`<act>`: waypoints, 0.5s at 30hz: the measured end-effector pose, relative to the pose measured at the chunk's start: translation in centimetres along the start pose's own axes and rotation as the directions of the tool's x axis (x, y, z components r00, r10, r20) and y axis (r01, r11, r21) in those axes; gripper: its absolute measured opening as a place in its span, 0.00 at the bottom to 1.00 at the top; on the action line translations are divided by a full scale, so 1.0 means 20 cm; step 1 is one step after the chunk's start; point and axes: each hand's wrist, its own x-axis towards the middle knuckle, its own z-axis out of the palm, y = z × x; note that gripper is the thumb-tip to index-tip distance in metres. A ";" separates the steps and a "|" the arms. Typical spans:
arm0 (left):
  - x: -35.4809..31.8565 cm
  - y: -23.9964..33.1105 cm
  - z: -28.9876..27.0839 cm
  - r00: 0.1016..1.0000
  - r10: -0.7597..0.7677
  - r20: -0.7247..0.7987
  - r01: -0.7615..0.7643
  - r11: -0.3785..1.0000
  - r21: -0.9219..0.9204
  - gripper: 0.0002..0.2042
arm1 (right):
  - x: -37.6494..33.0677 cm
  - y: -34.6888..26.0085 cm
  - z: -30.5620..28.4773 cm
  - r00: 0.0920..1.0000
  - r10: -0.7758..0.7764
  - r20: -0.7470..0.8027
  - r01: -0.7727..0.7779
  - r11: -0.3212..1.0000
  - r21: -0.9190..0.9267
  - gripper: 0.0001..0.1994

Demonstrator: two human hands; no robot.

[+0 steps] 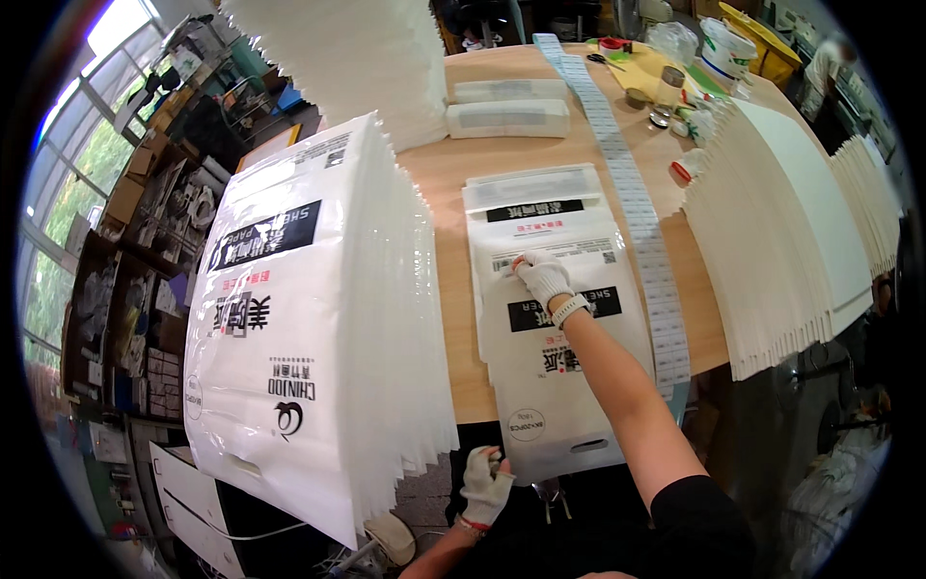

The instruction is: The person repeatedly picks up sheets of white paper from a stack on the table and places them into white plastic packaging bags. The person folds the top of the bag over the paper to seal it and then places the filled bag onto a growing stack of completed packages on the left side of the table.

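Note:
A white plastic packing bag (579,425) with black printed panels and a handle slot lies on the table before me. Its near end reaches past the table's edge. My right hand (545,277), in a white knitted glove with bare fingertips, rests on the bag's upper part, fingers bent together and pointing down. Whatever they may hold is hidden. My left hand (485,485), gloved the same way, is beside the bag's near left corner, with fingers loosely curled and thumb apart; nothing shows in it. Beyond my right hand, a folded bag end (531,188) shows a clear strip.
A tall stack of similar bags (280,318) stands at left, a white sheet stack (338,58) behind it. Stacked white boards (772,251) fill the right. A long label strip (627,193) runs beside the bag. Wrapped packs (508,119), a glass jar (667,96) and scissors (603,61) lie farther back.

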 end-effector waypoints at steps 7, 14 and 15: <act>-0.10 -0.21 -0.04 0.955 -0.293 -0.053 0.295 0.955 0.032 0.15 | 0.07 -0.13 0.04 0.999 0.033 0.016 -0.027 0.954 -0.297 0.12; -0.04 -0.17 0.01 0.912 -0.409 0.032 0.409 0.902 -0.139 0.18 | 0.07 -0.16 0.04 0.999 0.051 0.014 -0.043 0.939 -0.342 0.12; -0.03 -0.14 0.01 0.912 -0.408 0.030 0.408 0.900 -0.156 0.18 | 0.06 -0.16 0.04 1.000 0.019 0.010 -0.014 0.944 -0.329 0.12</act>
